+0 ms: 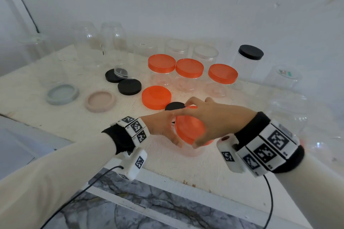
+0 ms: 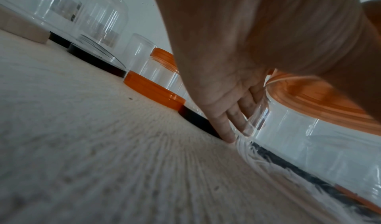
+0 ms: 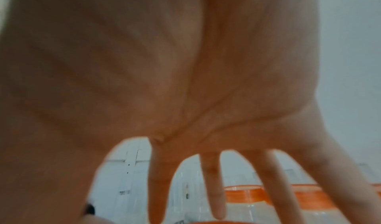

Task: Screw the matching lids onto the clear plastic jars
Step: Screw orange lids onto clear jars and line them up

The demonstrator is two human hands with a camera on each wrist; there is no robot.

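A clear plastic jar [image 1: 191, 151] stands near the table's front edge, with an orange lid [image 1: 188, 130] on its mouth. My left hand [image 1: 173, 132] grips the jar's left side, thumb in front and fingers [image 2: 222, 121] running down its wall [image 2: 299, 146] to the tabletop. My right hand [image 1: 195, 124] arches over the lid from the right, with the thumb on the near rim and the fingertips on the far rim. In the right wrist view its fingers [image 3: 212, 186] are spread. The lid is blurred, and its thread is hidden.
A loose orange lid [image 1: 156, 97] and a black lid [image 1: 174, 106] lie just behind the hands. Further left lie two black lids [image 1: 129, 87], a beige lid [image 1: 100, 101] and a grey-blue lid [image 1: 62, 94]. Three orange-lidded jars [image 1: 189, 69], a black-lidded jar [image 1: 250, 55] and open clear jars [image 1: 112, 42] stand behind.
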